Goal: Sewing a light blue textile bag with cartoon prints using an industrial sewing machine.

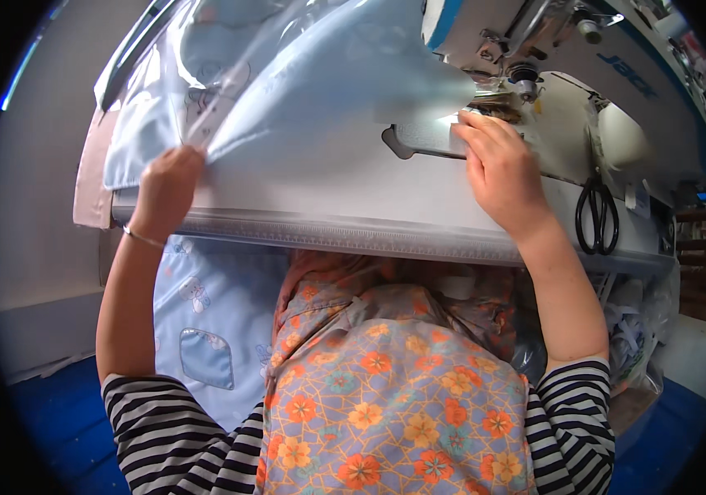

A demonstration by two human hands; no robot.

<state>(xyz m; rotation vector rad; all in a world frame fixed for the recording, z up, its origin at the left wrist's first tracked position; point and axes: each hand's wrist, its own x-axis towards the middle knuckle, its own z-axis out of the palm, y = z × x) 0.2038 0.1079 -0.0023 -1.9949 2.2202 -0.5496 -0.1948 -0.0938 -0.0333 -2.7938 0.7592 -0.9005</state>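
Sewing the blue cloth: my left hand pinches its edge shut; my right hand lies flat, fingers together, by the needle. Next, I think, I must feed it straight.

Black scissors lying on counter at right; floral apron below; blue floor.
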